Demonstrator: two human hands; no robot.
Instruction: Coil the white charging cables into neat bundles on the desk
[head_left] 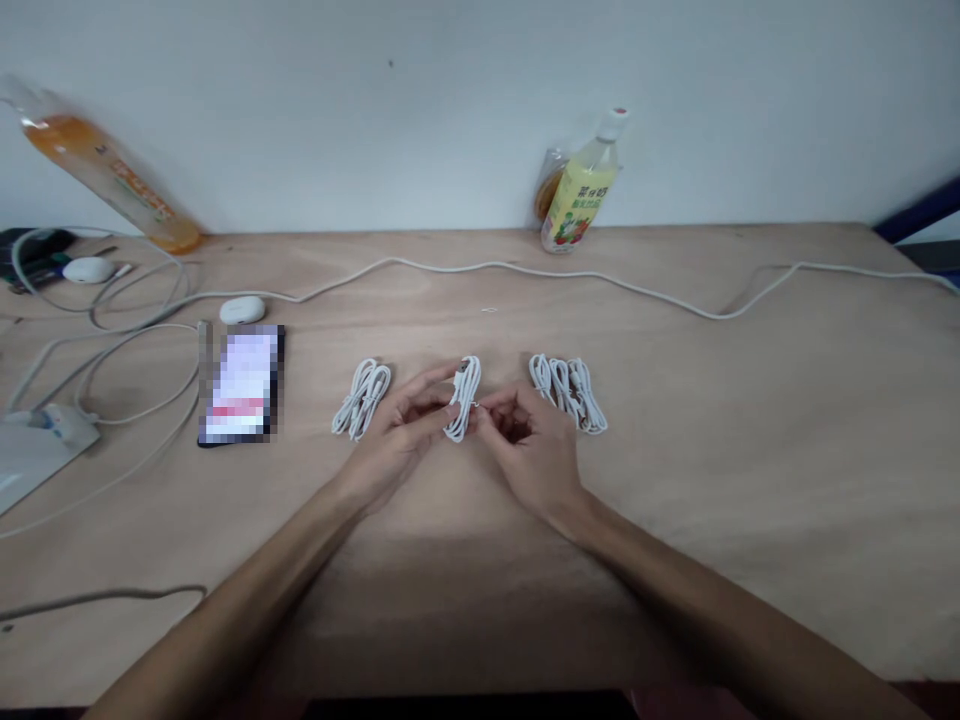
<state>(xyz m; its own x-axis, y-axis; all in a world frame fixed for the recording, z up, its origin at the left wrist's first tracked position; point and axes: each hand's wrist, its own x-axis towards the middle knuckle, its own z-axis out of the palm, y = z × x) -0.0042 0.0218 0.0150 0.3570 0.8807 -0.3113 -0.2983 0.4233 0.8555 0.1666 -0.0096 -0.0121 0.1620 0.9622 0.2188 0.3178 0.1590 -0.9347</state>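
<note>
A coiled white cable point(466, 392) is upright between my hands over the wooden table. My left hand point(401, 425) grips the coil from the left, thumb in front and fingers behind it. Thumb and forefinger of my right hand point(532, 440) pinch a small white twist tie point(477, 404) at the coil's right side. To the left lie bundled white cables point(362, 398), close to my left fingers. Several more white cable bundles point(568, 390) rest just behind and right of my right hand.
A phone point(244, 385) and a white earbud case point(242, 309) lie left. A long white cord point(487, 266) crosses the table's back. A yellow-labelled bottle point(583, 190) and an orange drink bottle point(112, 165) lean on the wall. Tangled cords and a power strip point(52, 435) fill the left side.
</note>
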